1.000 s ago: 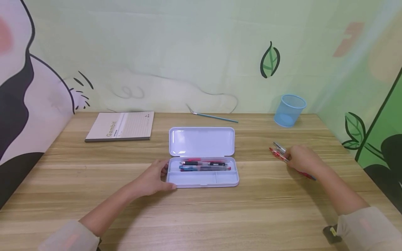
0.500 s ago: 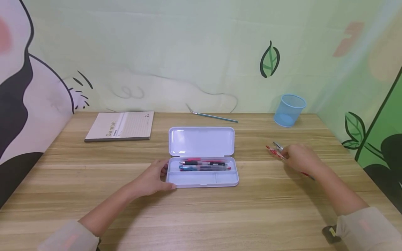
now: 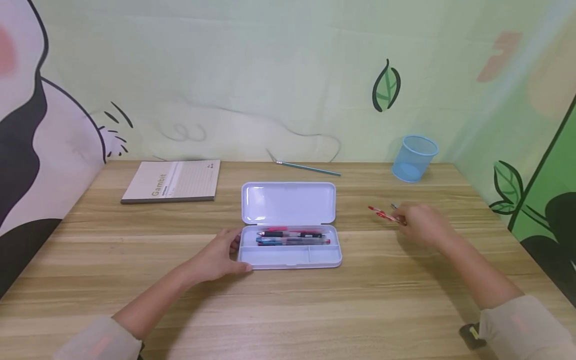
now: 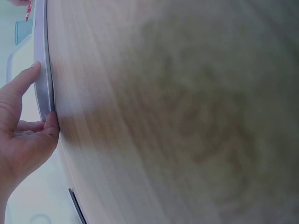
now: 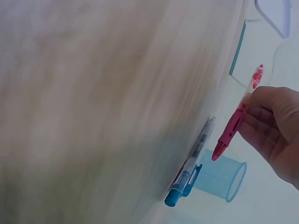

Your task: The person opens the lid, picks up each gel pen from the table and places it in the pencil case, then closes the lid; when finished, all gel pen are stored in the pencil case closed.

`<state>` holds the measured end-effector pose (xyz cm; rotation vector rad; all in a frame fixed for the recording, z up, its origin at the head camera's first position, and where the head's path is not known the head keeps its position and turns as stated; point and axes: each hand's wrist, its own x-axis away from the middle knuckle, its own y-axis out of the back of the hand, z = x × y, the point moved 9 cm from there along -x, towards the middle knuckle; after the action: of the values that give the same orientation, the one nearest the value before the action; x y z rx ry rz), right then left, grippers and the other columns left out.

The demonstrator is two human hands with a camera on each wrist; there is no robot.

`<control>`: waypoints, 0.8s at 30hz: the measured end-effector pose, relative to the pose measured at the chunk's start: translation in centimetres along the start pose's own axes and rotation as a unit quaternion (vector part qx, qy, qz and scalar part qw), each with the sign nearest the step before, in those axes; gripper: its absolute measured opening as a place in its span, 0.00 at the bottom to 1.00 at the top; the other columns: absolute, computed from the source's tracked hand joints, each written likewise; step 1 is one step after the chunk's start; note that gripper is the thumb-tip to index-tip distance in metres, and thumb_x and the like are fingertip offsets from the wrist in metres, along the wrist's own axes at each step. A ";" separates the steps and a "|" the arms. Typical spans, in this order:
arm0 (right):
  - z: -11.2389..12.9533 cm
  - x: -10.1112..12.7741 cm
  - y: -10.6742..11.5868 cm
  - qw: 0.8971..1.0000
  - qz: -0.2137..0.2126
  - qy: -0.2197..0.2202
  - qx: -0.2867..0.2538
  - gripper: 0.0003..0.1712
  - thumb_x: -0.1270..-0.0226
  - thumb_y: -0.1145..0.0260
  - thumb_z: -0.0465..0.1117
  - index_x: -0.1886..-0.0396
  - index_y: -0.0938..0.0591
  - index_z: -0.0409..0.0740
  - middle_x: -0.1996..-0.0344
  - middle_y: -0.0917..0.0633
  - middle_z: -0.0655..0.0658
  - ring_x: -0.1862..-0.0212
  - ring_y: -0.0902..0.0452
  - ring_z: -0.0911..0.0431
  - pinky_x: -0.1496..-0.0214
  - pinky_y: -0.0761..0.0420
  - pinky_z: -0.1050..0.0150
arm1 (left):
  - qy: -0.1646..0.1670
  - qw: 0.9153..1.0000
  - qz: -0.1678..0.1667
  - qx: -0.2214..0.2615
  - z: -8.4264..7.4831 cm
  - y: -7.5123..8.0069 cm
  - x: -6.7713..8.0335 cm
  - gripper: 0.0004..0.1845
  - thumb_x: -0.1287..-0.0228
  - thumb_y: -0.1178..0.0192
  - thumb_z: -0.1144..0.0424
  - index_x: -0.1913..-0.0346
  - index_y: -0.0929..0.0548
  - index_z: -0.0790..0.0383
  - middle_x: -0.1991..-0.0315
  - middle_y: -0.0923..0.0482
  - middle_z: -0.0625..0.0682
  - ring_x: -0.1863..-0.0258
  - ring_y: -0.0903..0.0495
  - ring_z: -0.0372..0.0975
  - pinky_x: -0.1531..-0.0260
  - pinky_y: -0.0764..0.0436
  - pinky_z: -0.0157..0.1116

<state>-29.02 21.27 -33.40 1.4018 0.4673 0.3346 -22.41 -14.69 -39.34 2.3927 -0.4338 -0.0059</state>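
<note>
An open white pencil case (image 3: 275,256) lies mid-table, its lid (image 3: 289,202) folded back. Several pens (image 3: 292,241) fill its rear compartment. My left hand (image 3: 218,257) grips the case's left end, thumb at the front corner; in the left wrist view the thumb and fingers (image 4: 50,122) hold its side. Off to the right, my right hand (image 3: 425,225) pinches a red pen (image 5: 232,125) above the table. Beneath it, a clear pen with a blue end and clip (image 5: 190,163) rests on the wood; the hand mostly hides that pen in the head view.
A notebook (image 3: 180,181) lies at the back left. Along the wall is a thin blue paintbrush (image 3: 310,168). The blue mesh pen cup (image 3: 415,159) stands at the back right, behind my right hand. A patterned wall borders the table.
My right hand has lifted the red pen and carried it slightly left, away from the blue-ended pen. The left hand and the case have stayed put.
</note>
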 end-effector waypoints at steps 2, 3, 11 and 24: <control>0.4 -0.1 0.2 1.000 -0.013 0.014 0.005 0.09 0.51 0.33 0.29 0.66 0.16 0.36 0.80 0.23 0.52 0.77 0.29 0.59 0.77 0.28 0.62 | -0.001 1.000 0.000 0.000 0.0 0.0 0.0 0.44 0.54 0.28 0.63 0.36 0.39 0.74 0.50 0.34 0.61 0.52 0.31 0.49 0.49 0.28 0.45; 0.7 -0.1 0.3 1.000 -0.019 0.023 0.010 0.09 0.51 0.34 0.29 0.67 0.16 0.37 0.80 0.23 0.53 0.77 0.30 0.59 0.78 0.28 0.62 | -0.002 1.000 -0.001 0.000 0.0 0.0 0.0 0.44 0.54 0.28 0.63 0.36 0.39 0.74 0.50 0.34 0.61 0.52 0.31 0.49 0.49 0.28 0.45; 2.9 -0.4 1.0 0.994 -0.069 0.080 0.036 0.08 0.53 0.34 0.27 0.69 0.16 0.37 0.76 0.20 0.47 0.75 0.24 0.56 0.75 0.23 0.60 | -0.005 1.000 -0.004 -0.004 0.0 0.0 0.0 0.43 0.54 0.27 0.63 0.37 0.38 0.75 0.50 0.34 0.61 0.53 0.30 0.49 0.49 0.28 0.45; 6.2 -1.8 1.5 0.990 -0.071 0.102 0.059 0.11 0.52 0.36 0.26 0.66 0.16 0.37 0.72 0.19 0.46 0.77 0.29 0.56 0.77 0.26 0.63 | 0.006 1.000 -0.001 -0.007 0.1 0.0 0.0 0.44 0.54 0.27 0.61 0.36 0.38 0.73 0.50 0.34 0.60 0.52 0.31 0.48 0.49 0.28 0.45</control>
<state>-27.40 15.25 -31.08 1.4453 0.7623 0.3402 -22.44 -14.75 -39.44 2.3780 -0.4236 0.0035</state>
